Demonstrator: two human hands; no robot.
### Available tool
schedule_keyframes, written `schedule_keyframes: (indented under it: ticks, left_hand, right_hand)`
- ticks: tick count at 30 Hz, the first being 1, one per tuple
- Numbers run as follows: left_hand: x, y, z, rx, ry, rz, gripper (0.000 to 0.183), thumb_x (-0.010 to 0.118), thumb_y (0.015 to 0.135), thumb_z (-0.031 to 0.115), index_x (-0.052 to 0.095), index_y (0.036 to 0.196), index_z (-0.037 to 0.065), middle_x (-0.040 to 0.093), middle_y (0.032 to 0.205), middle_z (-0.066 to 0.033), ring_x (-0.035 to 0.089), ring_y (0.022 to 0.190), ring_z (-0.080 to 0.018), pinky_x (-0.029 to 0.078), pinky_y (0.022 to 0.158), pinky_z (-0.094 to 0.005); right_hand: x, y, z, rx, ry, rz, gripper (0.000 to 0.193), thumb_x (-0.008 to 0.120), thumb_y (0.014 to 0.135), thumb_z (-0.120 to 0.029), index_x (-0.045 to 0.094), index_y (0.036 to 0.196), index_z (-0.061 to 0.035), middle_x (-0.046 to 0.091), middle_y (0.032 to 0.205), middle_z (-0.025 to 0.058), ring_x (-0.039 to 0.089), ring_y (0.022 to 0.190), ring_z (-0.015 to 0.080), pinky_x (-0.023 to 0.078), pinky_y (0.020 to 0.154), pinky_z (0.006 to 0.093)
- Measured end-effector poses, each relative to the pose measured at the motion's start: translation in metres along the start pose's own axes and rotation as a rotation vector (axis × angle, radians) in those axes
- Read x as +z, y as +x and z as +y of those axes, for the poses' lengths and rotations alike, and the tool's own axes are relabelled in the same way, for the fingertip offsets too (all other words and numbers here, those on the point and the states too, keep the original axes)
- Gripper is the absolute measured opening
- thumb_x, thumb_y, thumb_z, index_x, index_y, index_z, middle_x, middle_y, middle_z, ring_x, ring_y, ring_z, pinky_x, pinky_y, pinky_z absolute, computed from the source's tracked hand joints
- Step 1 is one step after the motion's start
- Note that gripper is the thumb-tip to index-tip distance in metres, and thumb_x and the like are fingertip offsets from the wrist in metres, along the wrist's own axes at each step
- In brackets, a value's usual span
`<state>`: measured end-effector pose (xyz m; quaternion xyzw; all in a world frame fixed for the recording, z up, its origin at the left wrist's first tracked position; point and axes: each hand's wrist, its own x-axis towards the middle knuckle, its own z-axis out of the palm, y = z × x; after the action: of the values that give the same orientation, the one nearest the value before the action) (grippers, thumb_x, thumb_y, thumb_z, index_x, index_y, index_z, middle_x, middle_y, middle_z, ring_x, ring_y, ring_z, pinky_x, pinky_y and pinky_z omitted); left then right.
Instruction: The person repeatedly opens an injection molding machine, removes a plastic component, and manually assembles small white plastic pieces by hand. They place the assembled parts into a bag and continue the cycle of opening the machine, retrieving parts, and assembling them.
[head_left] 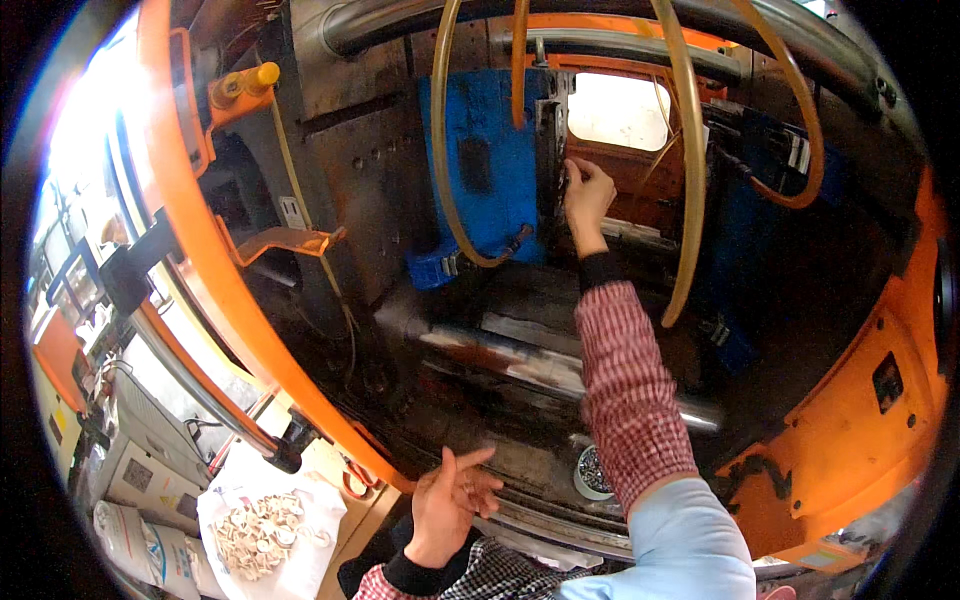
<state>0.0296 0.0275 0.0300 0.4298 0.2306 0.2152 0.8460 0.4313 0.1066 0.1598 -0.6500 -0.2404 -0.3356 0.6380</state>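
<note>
My right arm, in a red checked sleeve, stretches up into an orange-framed machine. Its hand is at the inner edge of a blue mould block, with thumb and fingertips pinched together against the dark mould face. Whatever those fingertips hold, if anything, is too small to make out. Low in front of me, my left hand hangs with its fingers apart and nothing in them. Below the right forearm stands a small round tub of small shiny pieces, partly covered by the sleeve.
Clear hoses loop down on both sides of my right hand. A steel bar crosses below it. The orange door frame rises at left. Beyond it, a white bag holds many pale small parts, with scissors beside it.
</note>
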Motion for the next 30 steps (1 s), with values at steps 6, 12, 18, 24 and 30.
schedule_keyframes:
  ticks: [6,12,18,24,30]
  left_hand:
    - [-0.018,-0.011,-0.008,-0.030,0.014,0.091,0.059,0.029,0.098,0.039,0.048,0.117,-0.013,0.063,0.073,-0.0127,0.058,0.055,-0.0172,0.045,0.049,-0.0269]
    - [-0.019,-0.008,-0.019,-0.057,0.040,0.148,0.060,0.032,0.096,0.045,0.053,0.111,-0.010,0.060,0.068,-0.0117,0.056,0.050,-0.0193,0.042,0.045,-0.0274]
    - [-0.020,-0.005,-0.023,-0.060,0.039,0.103,0.058,0.034,0.096,0.044,0.052,0.110,-0.010,0.061,0.069,-0.0122,0.057,0.050,-0.0198,0.044,0.046,-0.0277]
    - [-0.023,-0.007,-0.028,-0.078,0.006,0.135,0.056,0.032,0.097,0.040,0.053,0.109,-0.010,0.061,0.068,-0.0127,0.057,0.051,-0.0204,0.045,0.047,-0.0281]
    - [-0.023,-0.011,-0.029,-0.018,0.094,0.146,0.053,0.031,0.098,0.036,0.055,0.107,-0.010,0.062,0.069,-0.0136,0.057,0.052,-0.0194,0.045,0.048,-0.0282]
  right_hand:
    - [0.057,0.045,0.050,0.088,-0.030,0.076,0.025,0.065,0.080,-0.021,0.068,0.091,0.0008,0.065,0.089,0.0221,0.061,0.085,0.0361,0.046,0.078,0.0423]
    - [0.064,0.047,0.046,-0.005,-0.014,0.049,0.020,0.064,0.079,-0.018,0.069,0.088,-0.0005,0.064,0.086,0.0222,0.061,0.084,0.0368,0.046,0.076,0.0424]
    - [0.056,0.046,0.035,0.017,-0.087,0.027,0.025,0.064,0.079,-0.024,0.070,0.091,-0.0023,0.066,0.087,0.0198,0.063,0.083,0.0351,0.048,0.077,0.0400]
    - [0.062,0.048,0.039,0.018,-0.163,0.001,0.023,0.063,0.080,-0.022,0.070,0.091,-0.0036,0.065,0.087,0.0201,0.063,0.082,0.0352,0.048,0.076,0.0411]
    - [0.077,0.043,0.051,-0.038,-0.253,-0.051,0.027,0.058,0.077,-0.010,0.067,0.103,-0.0073,0.060,0.105,0.0161,0.053,0.102,0.0345,0.044,0.086,0.0398]
